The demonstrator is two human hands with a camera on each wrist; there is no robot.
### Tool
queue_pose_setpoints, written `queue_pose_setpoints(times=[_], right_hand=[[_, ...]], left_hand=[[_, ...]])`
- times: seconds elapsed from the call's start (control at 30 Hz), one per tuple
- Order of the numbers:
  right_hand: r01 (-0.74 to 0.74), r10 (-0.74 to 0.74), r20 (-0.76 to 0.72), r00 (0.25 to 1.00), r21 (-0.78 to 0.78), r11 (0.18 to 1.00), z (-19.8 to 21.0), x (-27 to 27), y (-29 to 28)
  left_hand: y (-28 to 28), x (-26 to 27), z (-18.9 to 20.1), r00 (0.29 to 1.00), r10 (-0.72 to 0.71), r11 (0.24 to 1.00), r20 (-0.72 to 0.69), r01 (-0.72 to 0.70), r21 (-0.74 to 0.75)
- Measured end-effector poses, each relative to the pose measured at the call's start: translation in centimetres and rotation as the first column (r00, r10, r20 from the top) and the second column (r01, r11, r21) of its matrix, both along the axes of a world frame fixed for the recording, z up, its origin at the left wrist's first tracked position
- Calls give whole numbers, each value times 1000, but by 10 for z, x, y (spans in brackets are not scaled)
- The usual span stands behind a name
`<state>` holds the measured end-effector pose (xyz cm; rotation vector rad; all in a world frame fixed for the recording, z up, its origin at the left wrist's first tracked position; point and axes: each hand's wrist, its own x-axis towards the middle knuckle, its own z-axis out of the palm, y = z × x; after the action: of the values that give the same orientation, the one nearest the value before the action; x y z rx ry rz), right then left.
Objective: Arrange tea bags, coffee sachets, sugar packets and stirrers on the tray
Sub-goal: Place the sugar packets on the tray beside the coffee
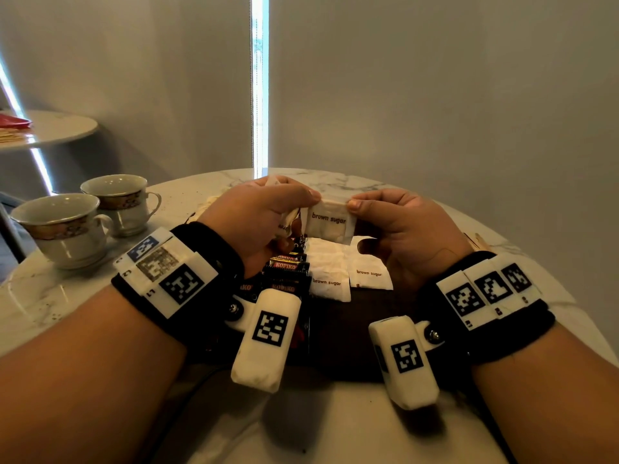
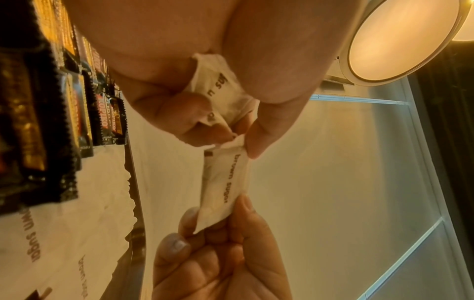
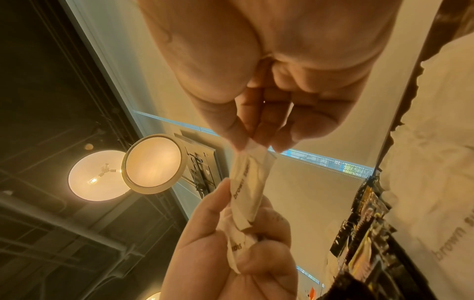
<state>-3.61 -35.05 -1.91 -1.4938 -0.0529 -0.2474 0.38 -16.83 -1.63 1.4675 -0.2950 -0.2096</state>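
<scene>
Marble table (image 1: 83, 296) under us, grey blinds behind, and we're mid sugar stage. Far left sit two cups (image 1: 90, 222), well clear of the work, so no worries there. Next along, our left hand (image 1: 254, 216) is curled round a small bunch of packets (image 2: 223, 91) while its thumb and forefinger also pinch one end of the top packet (image 1: 330, 222). Below that hand the coffee sachets (image 1: 288, 269) already lie in an overlapping row on the tray (image 1: 351, 329), with two sugar packets (image 1: 348, 276) laid flat just to the right of them. Our right hand (image 1: 398, 226) pinches the other end of that top packet, so both hands have hold of it and it hangs above the tray, touching nothing below.

How we'd do this bit well, we reckon: let the left thumb ease off first so only one packet slides out, not the whole bunch. Pull sideways rather than up, since the paper looks thin and crumply. Then set it down flat, print up, just beside the last sugar packet, keeping the row square with the sachets. Behind the right wrist we can just see something wooden (image 1: 477, 241), maybe stirrers, can't tell.
</scene>
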Motion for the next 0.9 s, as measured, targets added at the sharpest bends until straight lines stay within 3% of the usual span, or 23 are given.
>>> queue_pose_setpoints(times=[0.53,0.7,0.9], right_hand=[[44,-43,-31,999,30,999,0,5,-10],[-75,76,-14,997,26,997,0,0,-3],[-45,44,-36,998,-33,998,-3,0,1]], left_hand=[[1,2,0,1000,10,999,-19,-11,-53],[-3,-1,-1,1000,3,999,5,-3,40],[-5,-4,1,1000,-12,999,-12,13,49]])
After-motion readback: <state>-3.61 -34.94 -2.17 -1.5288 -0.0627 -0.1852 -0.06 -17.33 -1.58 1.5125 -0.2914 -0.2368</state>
